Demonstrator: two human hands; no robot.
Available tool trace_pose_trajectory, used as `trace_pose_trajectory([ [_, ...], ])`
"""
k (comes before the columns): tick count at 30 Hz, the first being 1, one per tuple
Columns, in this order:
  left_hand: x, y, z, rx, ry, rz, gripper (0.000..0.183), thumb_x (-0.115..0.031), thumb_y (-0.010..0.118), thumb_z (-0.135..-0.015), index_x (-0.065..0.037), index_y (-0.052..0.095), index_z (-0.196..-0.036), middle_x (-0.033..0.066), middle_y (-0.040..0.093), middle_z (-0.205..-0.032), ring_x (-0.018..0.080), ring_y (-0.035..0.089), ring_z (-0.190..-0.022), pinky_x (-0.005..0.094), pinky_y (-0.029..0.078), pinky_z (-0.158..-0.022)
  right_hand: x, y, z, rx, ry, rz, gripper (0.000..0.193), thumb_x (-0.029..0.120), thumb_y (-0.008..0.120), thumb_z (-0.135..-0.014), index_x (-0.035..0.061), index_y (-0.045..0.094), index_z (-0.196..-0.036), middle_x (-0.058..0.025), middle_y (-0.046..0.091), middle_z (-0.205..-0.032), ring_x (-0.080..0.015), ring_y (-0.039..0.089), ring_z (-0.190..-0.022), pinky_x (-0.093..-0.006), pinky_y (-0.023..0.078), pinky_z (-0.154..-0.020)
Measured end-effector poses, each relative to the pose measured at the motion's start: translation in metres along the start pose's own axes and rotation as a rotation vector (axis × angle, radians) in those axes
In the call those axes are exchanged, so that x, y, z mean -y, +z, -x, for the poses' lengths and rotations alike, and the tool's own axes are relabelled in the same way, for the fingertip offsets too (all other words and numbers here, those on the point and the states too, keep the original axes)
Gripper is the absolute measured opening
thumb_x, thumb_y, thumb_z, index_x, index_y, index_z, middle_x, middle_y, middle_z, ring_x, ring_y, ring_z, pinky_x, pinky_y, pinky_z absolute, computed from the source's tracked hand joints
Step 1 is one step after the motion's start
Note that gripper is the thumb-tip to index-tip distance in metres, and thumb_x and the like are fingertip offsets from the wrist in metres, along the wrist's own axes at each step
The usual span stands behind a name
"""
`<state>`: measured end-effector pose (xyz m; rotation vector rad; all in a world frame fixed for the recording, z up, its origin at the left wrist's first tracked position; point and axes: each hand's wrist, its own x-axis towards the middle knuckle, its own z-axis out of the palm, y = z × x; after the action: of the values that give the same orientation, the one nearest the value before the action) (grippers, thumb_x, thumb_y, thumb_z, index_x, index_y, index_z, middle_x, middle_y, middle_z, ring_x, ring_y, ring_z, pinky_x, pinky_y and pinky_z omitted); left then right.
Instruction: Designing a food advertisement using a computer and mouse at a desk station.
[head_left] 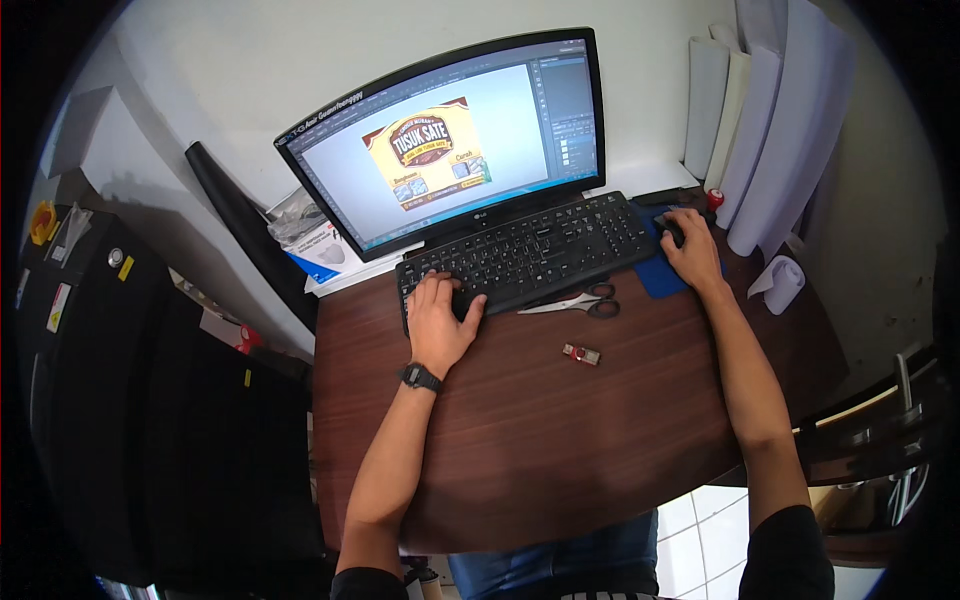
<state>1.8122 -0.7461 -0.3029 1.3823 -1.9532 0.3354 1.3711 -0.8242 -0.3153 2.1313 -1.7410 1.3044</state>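
My left hand [437, 316] rests with spread fingers on the left end of a black keyboard [530, 250]; a dark digital watch [420, 377] is on that wrist. At the right, my right hand [692, 247] is wrapped over a black computer mouse [674, 232], which shows only in part under the fingers. The mouse is on a blue mouse pad [660, 278]. Behind the keyboard, a tilted monitor [440, 140] displays a yellow and brown label design in an editing program.
Black-handled scissors [598, 306] lie just before the keyboard, with a red and silver USB stick [582, 354] nearer me on the brown desk [560, 440]. Paper rolls [775, 130] stand at the right. A large black machine [100, 350] is at the left.
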Motion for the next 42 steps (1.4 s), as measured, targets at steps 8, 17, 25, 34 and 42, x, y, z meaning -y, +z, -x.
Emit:
trace_pose_trajectory([
  [8,-0.026,-0.014,0.026,0.010,-0.095,0.000,0.038,-0.031,0.079,-0.088,-0.002,0.067,-0.110,0.0154,0.066,-0.120,0.0370,0.059,-0.121,0.0472,0.044,-0.101,-0.011,-0.005,-0.002,-0.020,0.005,0.029,0.040,0.027,0.071,-0.090,0.0046,0.070,-0.123,-0.0149,0.066,-0.123,-0.0363,0.062,-0.118,-0.0457,0.050,-0.102],
  [17,-0.029,-0.019,0.032,0.064,-0.131,-0.029,0.041,-0.032,0.076,-0.091,0.000,0.067,-0.115,0.0172,0.064,-0.124,0.0362,0.056,-0.126,0.0482,0.042,-0.106,0.006,-0.012,0.000,0.032,0.080,0.095,0.073,0.051,0.076,-0.087,0.0021,0.062,-0.139,-0.0164,0.062,-0.135,-0.0348,0.056,-0.131,-0.0479,0.045,-0.109],
  [25,-0.021,-0.017,0.037,-0.015,-0.081,-0.092,0.039,-0.032,0.077,-0.090,-0.001,0.066,-0.112,0.0140,0.065,-0.117,0.0350,0.059,-0.114,0.0457,0.044,-0.099,0.012,-0.011,0.003,0.043,0.080,0.131,0.076,0.051,0.074,-0.088,0.0022,0.057,-0.144,-0.0169,0.060,-0.138,-0.0356,0.054,-0.133,-0.0485,0.042,-0.111],
  [34,-0.026,-0.021,0.033,0.067,-0.210,-0.047,0.043,-0.033,0.077,-0.090,0.000,0.066,-0.116,0.0171,0.063,-0.126,0.0367,0.057,-0.124,0.0485,0.044,-0.105,-0.002,-0.002,-0.001,0.012,0.093,0.080,0.066,0.046,0.069,-0.093,0.0023,0.059,-0.141,-0.0167,0.062,-0.137,-0.0368,0.056,-0.131,-0.0497,0.044,-0.110],
  [42,-0.047,-0.030,0.011,0.308,-0.177,-0.180,0.079,-0.044,0.080,-0.088,-0.006,0.050,-0.151,0.0240,0.039,-0.159,0.0438,0.044,-0.142,0.0558,0.045,-0.112,-0.001,-0.005,-0.002,0.004,0.149,0.040,0.061,0.042,0.067,-0.095,0.0017,0.060,-0.140,-0.0170,0.062,-0.137,-0.0368,0.056,-0.130,-0.0472,0.044,-0.110],
])
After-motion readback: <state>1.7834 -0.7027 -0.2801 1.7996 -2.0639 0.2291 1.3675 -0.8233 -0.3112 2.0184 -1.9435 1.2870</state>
